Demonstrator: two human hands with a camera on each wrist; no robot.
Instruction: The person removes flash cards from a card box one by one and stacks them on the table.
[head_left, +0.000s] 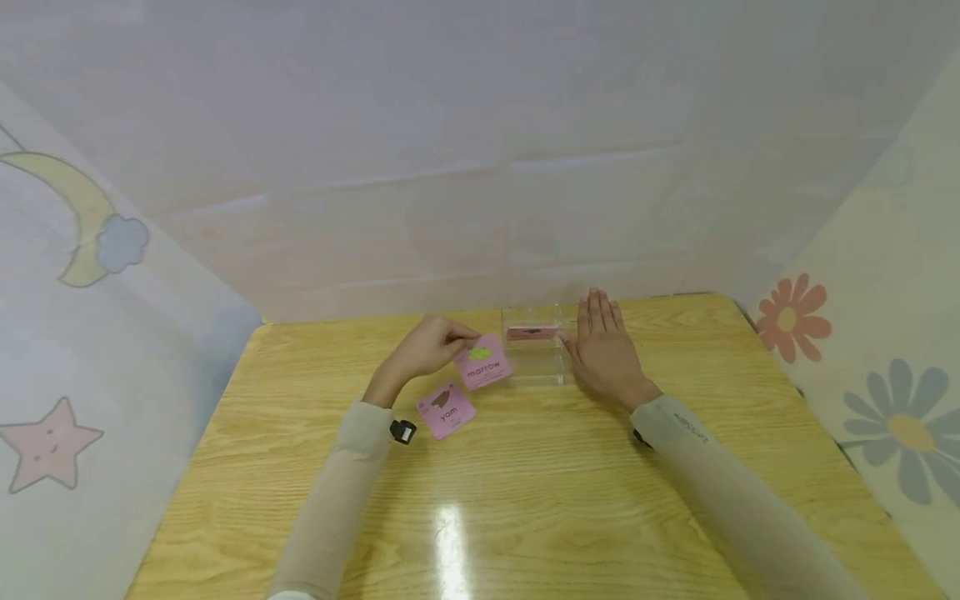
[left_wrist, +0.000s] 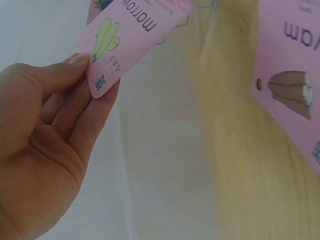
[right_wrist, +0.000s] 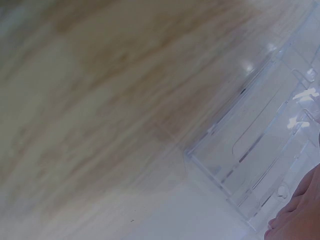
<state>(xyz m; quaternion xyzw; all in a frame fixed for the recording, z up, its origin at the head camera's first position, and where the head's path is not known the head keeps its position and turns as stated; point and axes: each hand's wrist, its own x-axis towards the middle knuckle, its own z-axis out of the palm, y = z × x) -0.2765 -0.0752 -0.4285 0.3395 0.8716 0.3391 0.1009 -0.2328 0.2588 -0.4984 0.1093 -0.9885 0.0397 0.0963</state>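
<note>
My left hand (head_left: 426,346) pinches a pink card labelled "marrow" (head_left: 483,363) by its edge, thumb on top and fingers beneath. The left wrist view shows the green vegetable picture on that card (left_wrist: 122,45). Just left of it stands nothing else; below it a pink "yam" card (head_left: 446,411) lies on the table. A clear plastic holder (head_left: 536,367) with slots is to the right of the marrow card. Inside its rear part sits a pink card (head_left: 532,333), text unreadable. Beside the holder's right side rests my right hand (head_left: 606,354), fingers straight, thumb at the holder's side.
The wooden table (head_left: 525,500) has its far edge close to a pale wall sheet (head_left: 450,208). Printed side sheets stand left and right, with a star (head_left: 52,446) and flowers (head_left: 911,431). A black wrist strap (head_left: 403,431) shows at my left cuff.
</note>
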